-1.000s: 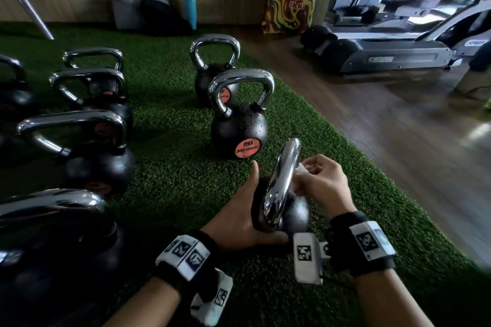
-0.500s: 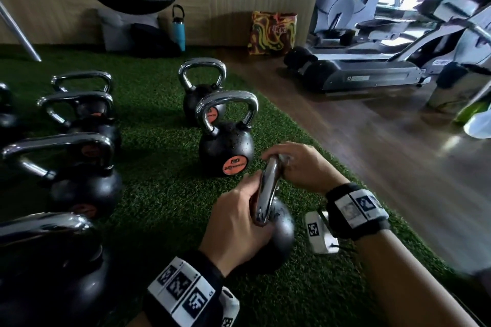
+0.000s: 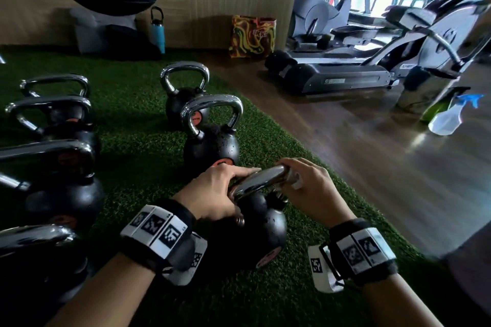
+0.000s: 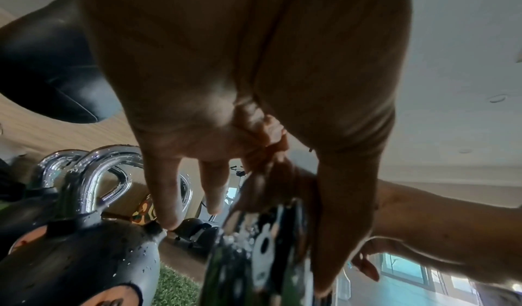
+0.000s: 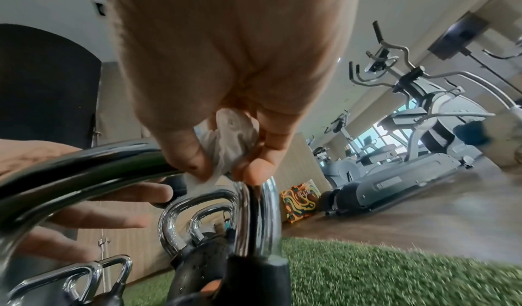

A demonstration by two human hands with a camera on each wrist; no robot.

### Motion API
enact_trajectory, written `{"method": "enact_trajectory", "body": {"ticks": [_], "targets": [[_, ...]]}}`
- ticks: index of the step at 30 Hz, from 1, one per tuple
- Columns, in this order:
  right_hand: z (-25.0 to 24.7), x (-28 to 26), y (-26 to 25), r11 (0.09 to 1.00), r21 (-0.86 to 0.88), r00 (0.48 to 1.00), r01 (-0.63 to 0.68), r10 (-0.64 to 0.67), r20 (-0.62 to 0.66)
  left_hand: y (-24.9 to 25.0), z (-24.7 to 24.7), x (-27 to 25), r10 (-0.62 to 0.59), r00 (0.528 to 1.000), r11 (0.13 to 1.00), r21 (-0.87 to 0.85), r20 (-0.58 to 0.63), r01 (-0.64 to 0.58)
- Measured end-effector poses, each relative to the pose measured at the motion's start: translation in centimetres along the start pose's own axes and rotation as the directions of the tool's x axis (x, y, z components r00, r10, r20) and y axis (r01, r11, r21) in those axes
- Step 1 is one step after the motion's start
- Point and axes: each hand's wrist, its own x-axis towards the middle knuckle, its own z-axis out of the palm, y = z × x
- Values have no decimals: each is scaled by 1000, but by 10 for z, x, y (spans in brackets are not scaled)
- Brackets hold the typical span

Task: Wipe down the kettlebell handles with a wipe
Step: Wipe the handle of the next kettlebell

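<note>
A black kettlebell (image 3: 255, 231) with a chrome handle (image 3: 260, 180) stands on the green turf just in front of me. My left hand (image 3: 220, 191) grips the left end of that handle, the index finger lying along its top and the thumb below. My right hand (image 3: 305, 188) pinches a crumpled white wipe (image 3: 295, 180) against the handle's right bend. In the right wrist view the wipe (image 5: 231, 141) sits between thumb and fingers of the right hand (image 5: 226, 168), pressed on the handle (image 5: 84, 168). The left wrist view shows the handle (image 4: 254, 244) between my thumb and fingers.
Two more wet kettlebells (image 3: 212, 148) (image 3: 183, 98) stand right behind, and several larger ones (image 3: 61, 188) line the left. Wooden floor (image 3: 372, 167) borders the turf on the right, with a spray bottle (image 3: 446, 119) and treadmills (image 3: 340, 79). A patterned bag (image 3: 252, 37) and a water bottle (image 3: 158, 29) stand by the wall.
My left hand has moved from the kettlebell's ball up onto the handle. The handle has turned from edge-on to crosswise. The right hand stays on it with the wipe.
</note>
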Motion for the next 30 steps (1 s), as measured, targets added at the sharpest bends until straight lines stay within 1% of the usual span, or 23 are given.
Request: {"method": "enact_trajectory", "body": {"ticks": [2,3,5,7,8,9,10,12,13,15,16,18,20,23,25,29,30], "targets": [[-1,1,-2,1000,-10,1000,-11,11,15,-2,-3,-2,22,1000,999,39,16,-23],[-3,2,-3,1000,-12,999,-8,9,35,-5,-6,-2,22,999,997,75,47,-25],[-15,5,-3,1000,3,990,-31,31,138,-11,-18,-2,-6,989,995,101,147,-9],[-35,10,-3,995,-27,947,-99,102,306,-16,-32,0,-23,968,1000,15,249,20],[-45,12,-3,991,-42,919,-125,131,371,-19,-38,3,-20,959,997,-61,282,39],[-53,14,-3,989,-37,903,-141,144,404,-21,-43,7,-19,956,989,-135,291,61],[-60,16,-3,989,-17,902,-150,144,406,-23,-46,11,-29,962,978,-189,270,82],[-68,26,0,989,29,937,-147,130,324,-31,-56,27,-65,981,972,-209,181,103],[-70,34,3,988,42,950,-149,131,284,-35,-60,36,-90,985,977,-176,144,116],[-69,56,8,987,54,954,-152,132,270,-40,-67,45,-161,981,983,-72,107,170],[-68,69,9,985,63,951,-159,135,279,-42,-70,47,-195,975,979,-31,105,200],[-64,94,15,991,66,947,-120,94,306,-48,-76,49,-258,959,966,22,119,257],[-59,115,18,995,71,940,-76,48,338,-52,-86,47,-327,937,945,23,125,327],[-57,149,23,992,104,922,-74,28,386,-51,-107,60,-426,899,905,50,106,423],[-54,168,23,991,121,912,-59,4,410,-47,-118,72,-463,878,886,96,122,454],[-34,203,23,982,189,934,17,-83,348,-42,-132,91,-491,865,864,187,103,468],[-27,212,22,981,195,936,21,-87,340,-43,-135,94,-499,861,857,204,102,473]]}}
